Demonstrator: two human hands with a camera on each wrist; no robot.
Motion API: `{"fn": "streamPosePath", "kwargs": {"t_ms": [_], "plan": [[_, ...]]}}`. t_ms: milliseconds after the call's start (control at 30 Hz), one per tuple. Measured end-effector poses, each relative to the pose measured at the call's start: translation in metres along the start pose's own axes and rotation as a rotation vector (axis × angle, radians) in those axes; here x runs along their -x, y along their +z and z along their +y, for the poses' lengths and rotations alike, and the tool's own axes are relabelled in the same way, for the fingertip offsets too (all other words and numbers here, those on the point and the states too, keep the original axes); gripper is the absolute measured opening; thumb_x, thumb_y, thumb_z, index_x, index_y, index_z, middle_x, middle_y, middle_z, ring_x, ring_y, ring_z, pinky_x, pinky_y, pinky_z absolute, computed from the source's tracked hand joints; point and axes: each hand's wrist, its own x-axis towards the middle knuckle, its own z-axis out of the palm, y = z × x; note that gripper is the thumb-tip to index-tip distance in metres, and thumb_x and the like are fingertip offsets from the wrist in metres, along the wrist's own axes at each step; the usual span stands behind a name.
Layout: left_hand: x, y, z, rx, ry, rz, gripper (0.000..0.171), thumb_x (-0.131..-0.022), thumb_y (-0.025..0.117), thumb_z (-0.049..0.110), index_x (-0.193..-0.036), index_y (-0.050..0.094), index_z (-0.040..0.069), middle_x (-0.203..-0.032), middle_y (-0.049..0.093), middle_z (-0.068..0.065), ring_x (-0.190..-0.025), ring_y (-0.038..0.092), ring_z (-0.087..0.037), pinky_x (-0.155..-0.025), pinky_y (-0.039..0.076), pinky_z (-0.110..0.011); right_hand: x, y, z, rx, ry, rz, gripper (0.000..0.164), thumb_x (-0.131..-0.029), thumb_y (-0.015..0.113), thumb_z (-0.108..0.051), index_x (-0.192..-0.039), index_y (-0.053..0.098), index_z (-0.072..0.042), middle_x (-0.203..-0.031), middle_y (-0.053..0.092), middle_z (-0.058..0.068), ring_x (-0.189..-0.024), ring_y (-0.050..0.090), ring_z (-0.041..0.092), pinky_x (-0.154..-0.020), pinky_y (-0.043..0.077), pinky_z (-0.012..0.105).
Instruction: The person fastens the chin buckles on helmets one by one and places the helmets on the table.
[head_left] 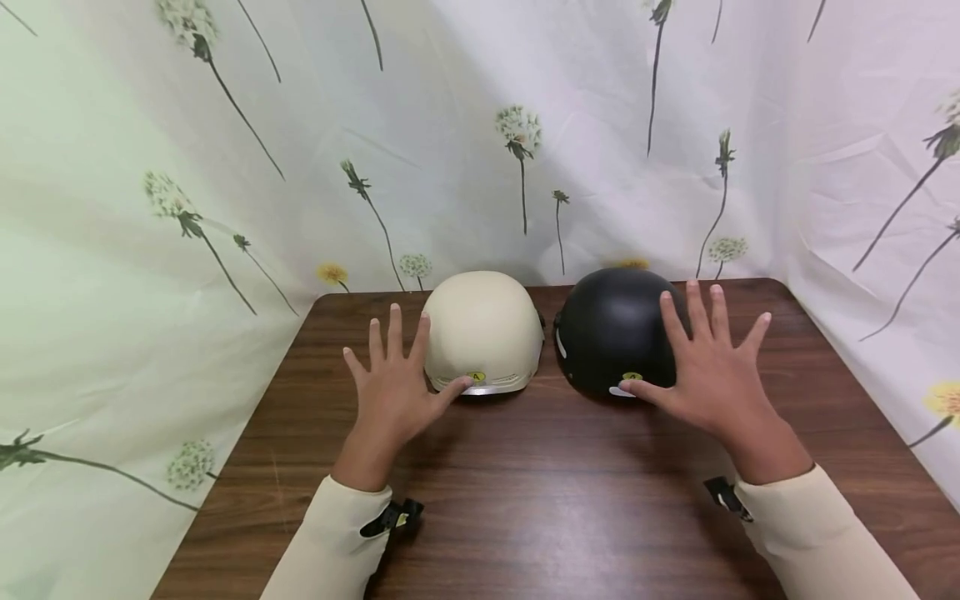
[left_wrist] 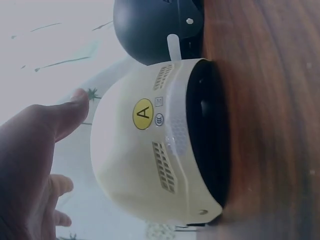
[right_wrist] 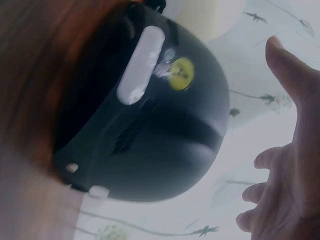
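A cream helmet (head_left: 483,329) with a yellow "A" sticker stands dome up near the back of the table. Right beside it stands a matte black helmet (head_left: 611,329), also with a yellow sticker. My left hand (head_left: 393,392), fingers spread, hovers at the cream helmet's left front; its thumb overlaps the front rim in the head view. In the left wrist view, a gap shows between that thumb (left_wrist: 75,112) and the shell. Spread likewise, my right hand (head_left: 712,375) overlaps the black helmet's right side. The right wrist view shows its fingers (right_wrist: 265,157) apart from the shell. Neither hand holds anything.
Both helmets stand on a dark brown wooden table (head_left: 540,500). White cloth (head_left: 450,167) printed with dandelions hangs behind the table and along both sides. Black straps with small devices (head_left: 393,517) sit on both wrists, over cream sleeves (head_left: 330,550).
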Motion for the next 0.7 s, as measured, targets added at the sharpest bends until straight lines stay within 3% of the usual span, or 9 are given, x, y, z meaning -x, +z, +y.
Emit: {"fn": "streamPosePath", "kwargs": {"t_ms": [367,533,700], "plan": [[-0.026,-0.001,0.013,0.01,0.01,-0.014,0.117,-0.09,0.059,0.088,-0.178,0.013,0.025,-0.186,-0.006,-0.015,-0.17,0.001,-0.053,-0.12,0.009,-0.091,-0.031,0.002,-0.042,-0.024,-0.095,0.026,0.128,-0.086,0.069,-0.085,-0.178,0.006,-0.022,-0.185,-0.009,0.014,-0.171,-0.003,0.049,-0.118,-0.012,0.09],[-0.031,0.002,0.014,0.028,-0.025,-0.039,0.117,-0.092,0.059,0.086,-0.178,0.01,0.024,-0.186,-0.008,-0.015,-0.17,0.001,-0.053,-0.12,0.014,-0.091,-0.044,0.011,-0.064,-0.056,-0.162,0.064,0.124,-0.089,0.068,-0.082,-0.178,0.005,-0.024,-0.186,-0.007,0.013,-0.172,-0.001,0.045,-0.121,-0.008,0.088],[-0.037,0.006,0.014,0.064,-0.041,-0.025,0.114,-0.093,0.059,0.085,-0.178,0.012,0.025,-0.186,-0.005,-0.015,-0.17,0.004,-0.05,-0.12,0.021,-0.089,-0.053,0.023,-0.081,-0.096,-0.207,0.12,0.12,-0.089,0.07,-0.079,-0.178,0.012,-0.022,-0.185,0.002,0.018,-0.172,-0.002,0.043,-0.126,-0.004,0.084]]}}
